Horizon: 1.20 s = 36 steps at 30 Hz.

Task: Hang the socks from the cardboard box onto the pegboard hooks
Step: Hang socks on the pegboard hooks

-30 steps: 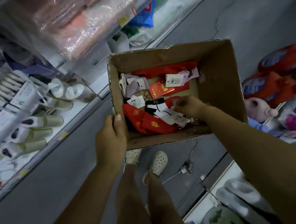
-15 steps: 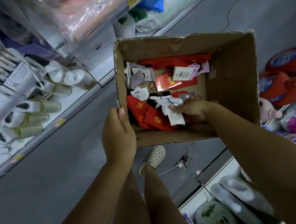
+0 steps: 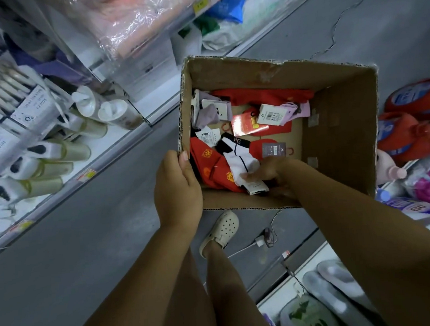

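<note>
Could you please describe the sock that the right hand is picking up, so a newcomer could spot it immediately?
Look inside the open brown cardboard box, near its front wall, where the right hand reaches in. There lies a white sock with a black cuff lettered PG, over the red socks with gold emblems. It is the only white sock there.

I stand in a shop aisle. Price-tagged shelves (image 3: pixel 87 175) of bottles (image 3: pixel 63 153) line my left; detergent jugs (image 3: pixel 408 134) sit right.
</note>
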Tool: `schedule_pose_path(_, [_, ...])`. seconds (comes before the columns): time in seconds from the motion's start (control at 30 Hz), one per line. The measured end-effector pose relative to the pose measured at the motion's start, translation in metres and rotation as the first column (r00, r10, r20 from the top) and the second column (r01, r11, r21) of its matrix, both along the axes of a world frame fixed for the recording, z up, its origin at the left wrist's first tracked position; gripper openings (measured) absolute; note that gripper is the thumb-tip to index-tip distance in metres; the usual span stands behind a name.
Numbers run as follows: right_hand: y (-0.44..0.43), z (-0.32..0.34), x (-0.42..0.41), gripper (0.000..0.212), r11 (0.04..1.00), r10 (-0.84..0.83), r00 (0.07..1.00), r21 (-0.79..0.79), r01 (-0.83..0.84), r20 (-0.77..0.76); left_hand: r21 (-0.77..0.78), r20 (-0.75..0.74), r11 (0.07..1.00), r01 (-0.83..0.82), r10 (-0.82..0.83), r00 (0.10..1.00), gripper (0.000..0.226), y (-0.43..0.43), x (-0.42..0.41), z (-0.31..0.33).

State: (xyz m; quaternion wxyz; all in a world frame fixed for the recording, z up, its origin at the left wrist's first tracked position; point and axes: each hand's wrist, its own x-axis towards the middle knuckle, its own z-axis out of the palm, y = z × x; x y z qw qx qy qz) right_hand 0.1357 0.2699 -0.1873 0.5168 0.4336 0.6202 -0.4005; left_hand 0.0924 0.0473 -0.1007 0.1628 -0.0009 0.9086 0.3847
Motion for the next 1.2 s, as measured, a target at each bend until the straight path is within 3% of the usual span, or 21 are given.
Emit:
schedule_pose_path(0.17, [0.013, -0.004, 0.010, 0.099, 0.999, -0.016, 0.997, 0.038, 0.019, -0.075, -0.017, -0.028, 1.000, 0.020, -0.020, 0.999, 0.033, -0.002, -0.001, -0.001])
schedule_pose_path(0.23, [0.015, 0.002, 0.012, 0.093, 0.998, -0.042, 0.994, 0.038, 0.047, -0.105, -0.028, -0.033, 0.999, 0.024, -0.025, 0.999, 0.035, -0.002, 0.000, -0.001])
schedule_pose_path(0.3, [0.017, 0.011, 0.015, 0.070, 0.993, -0.102, 0.983, 0.050, 0.111, -0.154, -0.030, -0.018, 0.999, 0.024, -0.025, 1.000, 0.034, -0.001, 0.000, 0.001])
schedule_pose_path(0.37, [0.016, 0.031, 0.014, 0.066, 0.982, -0.178, 0.961, 0.016, 0.186, -0.214, -0.038, 0.004, 0.999, 0.025, -0.025, 1.000, 0.031, -0.001, -0.001, 0.004])
schedule_pose_path(0.47, [0.016, 0.065, 0.018, 0.042, 0.907, -0.415, 0.833, -0.101, 0.408, -0.367, -0.050, 0.105, 0.999, -0.002, 0.007, 0.994, 0.034, 0.000, -0.002, 0.015])
schedule_pose_path(0.6, [0.012, 0.134, 0.026, 0.030, 0.790, -0.606, 0.627, -0.282, 0.544, -0.489, -0.123, 0.031, 0.989, -0.081, 0.086, 0.996, 0.044, 0.007, 0.004, 0.062])
schedule_pose_path(0.63, [0.010, 0.151, 0.029, 0.031, 0.771, -0.630, 0.585, -0.318, 0.552, -0.511, -0.067, 0.062, 0.995, -0.079, 0.083, 0.995, 0.044, 0.008, 0.007, 0.077])
schedule_pose_path(0.7, [0.005, 0.181, 0.036, 0.033, 0.741, -0.663, 0.513, -0.378, 0.555, -0.545, 0.151, 0.331, 0.984, -0.098, 0.043, 0.943, 0.059, 0.013, 0.009, 0.111])
schedule_pose_path(0.8, [-0.011, 0.224, 0.047, 0.036, 0.726, -0.678, 0.437, -0.448, 0.521, -0.591, 0.300, 0.712, 0.945, -0.130, -0.131, 0.690, 0.099, 0.014, 0.012, 0.152])
schedule_pose_path(0.87, [-0.026, 0.249, 0.054, 0.036, 0.724, -0.681, 0.397, -0.484, 0.492, -0.616, 0.330, 0.794, 0.928, -0.175, -0.173, 0.583, 0.105, 0.012, 0.021, 0.170])
schedule_pose_path(0.9, [-0.033, 0.259, 0.057, 0.036, 0.723, -0.681, 0.382, -0.494, 0.482, -0.625, 0.358, 0.788, 0.907, -0.222, -0.166, 0.593, 0.099, 0.010, 0.026, 0.179])
schedule_pose_path(1.03, [-0.063, 0.292, 0.070, 0.033, 0.756, -0.647, 0.361, -0.504, 0.419, -0.671, 0.474, 0.587, 0.814, -0.335, -0.009, 0.809, 0.043, -0.006, 0.048, 0.199])
schedule_pose_path(1.13, [-0.079, 0.306, 0.075, 0.034, 0.811, -0.578, 0.392, -0.452, 0.370, -0.716, 0.525, 0.502, 0.739, -0.422, 0.131, 0.855, 0.021, -0.028, 0.051, 0.212])
schedule_pose_path(1.2, [-0.090, 0.314, 0.076, 0.033, 0.832, -0.547, 0.411, -0.418, 0.365, -0.729, 0.611, 0.511, 0.636, -0.471, 0.138, 0.848, 0.022, -0.048, 0.050, 0.221])
